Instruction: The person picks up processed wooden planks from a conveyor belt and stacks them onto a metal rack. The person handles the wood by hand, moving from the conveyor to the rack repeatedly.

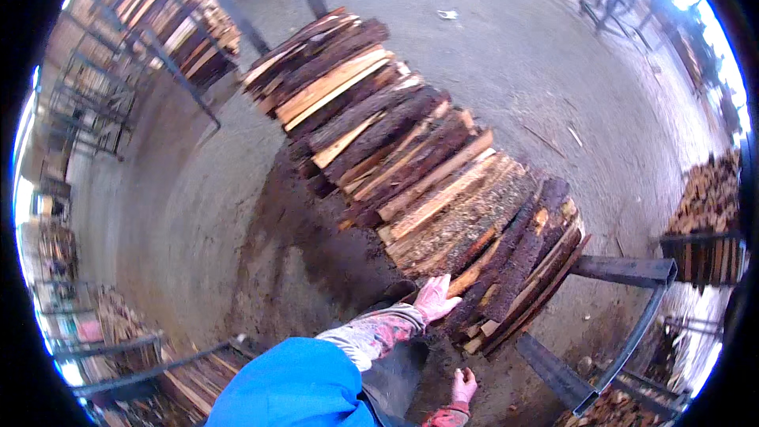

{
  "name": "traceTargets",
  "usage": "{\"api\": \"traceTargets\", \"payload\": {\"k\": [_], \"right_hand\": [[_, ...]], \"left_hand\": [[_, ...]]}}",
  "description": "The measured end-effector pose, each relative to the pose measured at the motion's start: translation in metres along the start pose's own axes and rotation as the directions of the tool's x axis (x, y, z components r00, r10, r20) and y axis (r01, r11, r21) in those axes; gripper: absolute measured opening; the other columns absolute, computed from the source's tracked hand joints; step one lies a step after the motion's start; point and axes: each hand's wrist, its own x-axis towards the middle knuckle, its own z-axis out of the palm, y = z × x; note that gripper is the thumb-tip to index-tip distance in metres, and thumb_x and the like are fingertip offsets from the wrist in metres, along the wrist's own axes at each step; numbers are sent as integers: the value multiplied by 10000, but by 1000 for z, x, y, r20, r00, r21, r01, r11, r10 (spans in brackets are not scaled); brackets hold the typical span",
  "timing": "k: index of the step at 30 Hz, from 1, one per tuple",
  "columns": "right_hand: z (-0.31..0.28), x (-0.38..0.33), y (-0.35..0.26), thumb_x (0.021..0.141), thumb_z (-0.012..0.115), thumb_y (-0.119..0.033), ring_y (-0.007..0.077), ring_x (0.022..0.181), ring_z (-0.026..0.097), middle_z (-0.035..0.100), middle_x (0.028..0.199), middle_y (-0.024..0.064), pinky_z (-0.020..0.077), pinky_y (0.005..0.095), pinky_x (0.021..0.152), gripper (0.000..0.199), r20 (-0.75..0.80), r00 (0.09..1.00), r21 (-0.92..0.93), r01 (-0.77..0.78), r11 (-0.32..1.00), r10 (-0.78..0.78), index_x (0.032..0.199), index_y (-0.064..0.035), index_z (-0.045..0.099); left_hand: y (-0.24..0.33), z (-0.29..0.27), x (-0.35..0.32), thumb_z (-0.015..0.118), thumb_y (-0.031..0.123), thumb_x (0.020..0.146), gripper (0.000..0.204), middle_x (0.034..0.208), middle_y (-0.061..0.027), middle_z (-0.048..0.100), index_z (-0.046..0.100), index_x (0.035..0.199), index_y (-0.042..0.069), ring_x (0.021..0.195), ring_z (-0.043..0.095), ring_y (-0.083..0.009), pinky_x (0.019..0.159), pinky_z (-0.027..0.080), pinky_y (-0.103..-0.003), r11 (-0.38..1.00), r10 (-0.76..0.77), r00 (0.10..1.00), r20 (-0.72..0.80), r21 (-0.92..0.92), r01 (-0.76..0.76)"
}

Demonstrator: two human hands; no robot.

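A long row of split firewood pieces [411, 154], laid side by side, makes a stack that serves as landmark. Some pieces show smooth, pale yellow split faces with straight grain; others are rounded and dark brown. Towards its near end lie a rough, flaky grey-brown bark slab [474, 209] and a dark, knobbly half-round log [518, 249].

The left hand [435, 299], in a patterned grey and red sleeve [383, 334], reaches to the near left edge of the stack, palm down, fingers extended and thumb spread; it seems to rest on the wood and grips nothing. The right hand [464, 386] hangs low, apart from the stack's near end, fingers curled in; whether it holds anything cannot be told.

A blue garment [292, 379] covers the person's shoulder. Just beyond the stack's near end, a dark angular metal frame [624, 270] bounds the space on the right. Metal posts [241, 20] rise by its far end, with another firewood pile [190, 32] beyond. A dark stain [308, 249] marks the grey floor [198, 190] to its left.
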Motion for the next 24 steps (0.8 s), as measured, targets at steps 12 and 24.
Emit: {"api": "traceTargets", "payload": {"k": [12, 24], "right_hand": [[48, 9, -18, 865, 599, -104, 144, 607, 565, 605, 811, 105, 434, 253, 460, 321, 387, 918, 181, 22, 983, -91, 1148, 2, 492], [60, -154, 97, 860, 611, -128, 211, 524, 565, 584, 736, 135, 469, 336, 420, 223, 274, 881, 268, -454, 850, 385, 1007, 8, 511]], "left_hand": [[-115, -68, -155, 634, 364, 738, 446, 973, -222, 631, 594, 999, 4, 948, 600, -370, 809, 483, -436, 976, -205, 967, 155, -36, 213], [-163, -103, -186, 624, 358, 726, 413, 951, -199, 643, 628, 963, 19, 925, 614, -346, 804, 485, -427, 997, -71, 940, 335, 8, 72]]}}
